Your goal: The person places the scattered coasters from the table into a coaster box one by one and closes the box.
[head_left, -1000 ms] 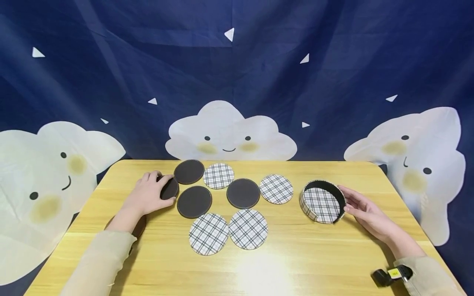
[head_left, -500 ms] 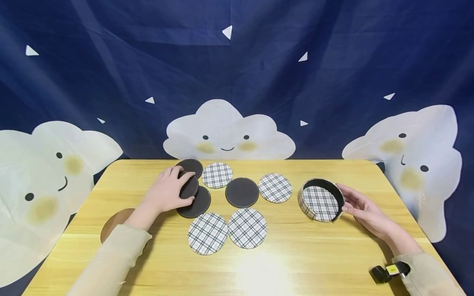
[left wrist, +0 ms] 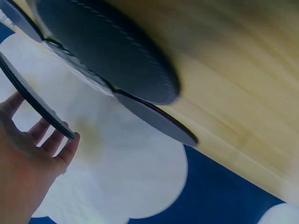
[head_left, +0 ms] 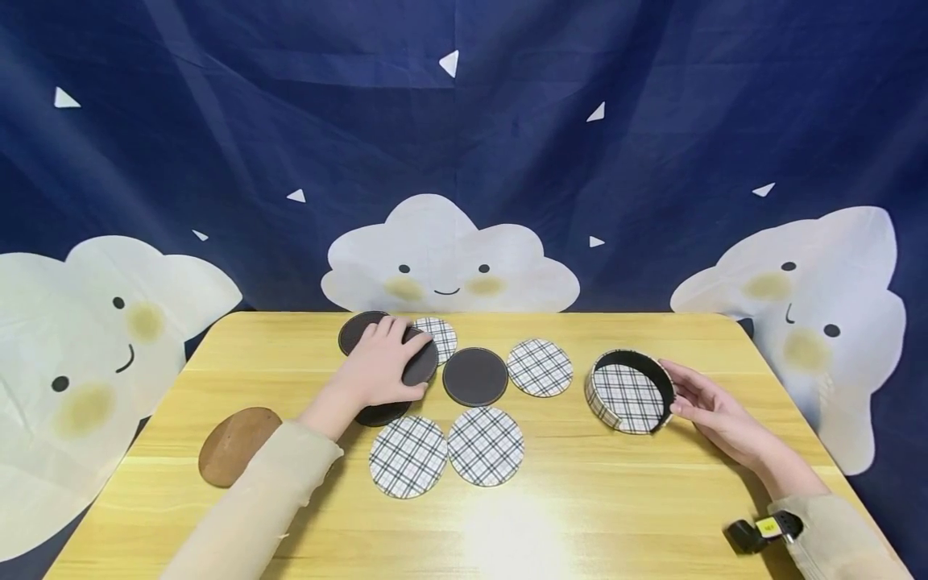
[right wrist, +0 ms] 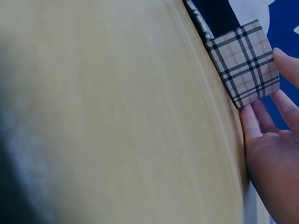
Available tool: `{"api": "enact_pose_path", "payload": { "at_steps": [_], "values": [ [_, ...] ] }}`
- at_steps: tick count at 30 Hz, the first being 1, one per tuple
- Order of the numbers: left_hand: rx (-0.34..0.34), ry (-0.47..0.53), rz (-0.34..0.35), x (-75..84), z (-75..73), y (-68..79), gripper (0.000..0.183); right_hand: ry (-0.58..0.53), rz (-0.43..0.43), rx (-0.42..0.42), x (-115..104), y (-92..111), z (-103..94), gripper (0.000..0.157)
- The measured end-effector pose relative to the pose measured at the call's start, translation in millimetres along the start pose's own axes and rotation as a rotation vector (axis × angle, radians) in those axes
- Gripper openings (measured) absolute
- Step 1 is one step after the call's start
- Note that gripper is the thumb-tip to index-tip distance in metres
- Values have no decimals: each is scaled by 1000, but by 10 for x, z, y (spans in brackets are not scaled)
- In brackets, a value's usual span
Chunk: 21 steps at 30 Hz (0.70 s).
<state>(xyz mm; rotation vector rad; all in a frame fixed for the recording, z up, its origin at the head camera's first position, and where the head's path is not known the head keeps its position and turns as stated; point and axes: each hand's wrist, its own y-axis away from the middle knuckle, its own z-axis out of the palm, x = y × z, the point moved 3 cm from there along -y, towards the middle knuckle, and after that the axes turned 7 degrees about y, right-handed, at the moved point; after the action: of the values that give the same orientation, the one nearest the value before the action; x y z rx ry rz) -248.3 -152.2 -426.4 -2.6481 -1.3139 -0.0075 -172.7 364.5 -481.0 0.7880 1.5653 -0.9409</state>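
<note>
My left hand (head_left: 379, 362) grips a dark round coaster (head_left: 424, 361) by its edges, thumb on the near side and fingers on the far side. In the left wrist view this coaster (left wrist: 36, 103) is raised off the table. Beneath and behind the hand, two black coasters (head_left: 358, 332) are partly covered. At the right, my right hand (head_left: 714, 415) holds the wall of a round plaid coaster holder (head_left: 603, 409) between thumb and fingers. A plaid coaster (head_left: 627, 396) lies inside it. The right wrist view shows the holder's plaid outer wall (right wrist: 246, 65) against the fingertips.
Plaid coasters (head_left: 486, 447) and a black coaster (head_left: 474, 377) lie flat between the hands. One plaid coaster (head_left: 540, 368) sits left of the holder. A brown disc (head_left: 234, 447) lies at the left, partly behind the sleeve. A cloud-printed blue cloth (head_left: 522, 145) hangs behind the table.
My left hand has moved right with the dark coaster, passing over the two black coasters. The brown disc shows more now. My right hand and the holder have stayed in place.
</note>
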Motion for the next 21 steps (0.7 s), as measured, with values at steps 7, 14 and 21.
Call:
{"api": "enact_pose_path", "payload": {
  "at_steps": [7,14,21],
  "values": [
    [-9,10,31,238,57,-261,81,-8,-9,-7,13,6,-9,65],
    [-10,4,86,587,27,-514,81,-7,-14,-10,24,9,-15,66],
    [-15,-16,166,968,27,-782,81,-12,-22,-11,23,2,-11,66]
  ]
}}
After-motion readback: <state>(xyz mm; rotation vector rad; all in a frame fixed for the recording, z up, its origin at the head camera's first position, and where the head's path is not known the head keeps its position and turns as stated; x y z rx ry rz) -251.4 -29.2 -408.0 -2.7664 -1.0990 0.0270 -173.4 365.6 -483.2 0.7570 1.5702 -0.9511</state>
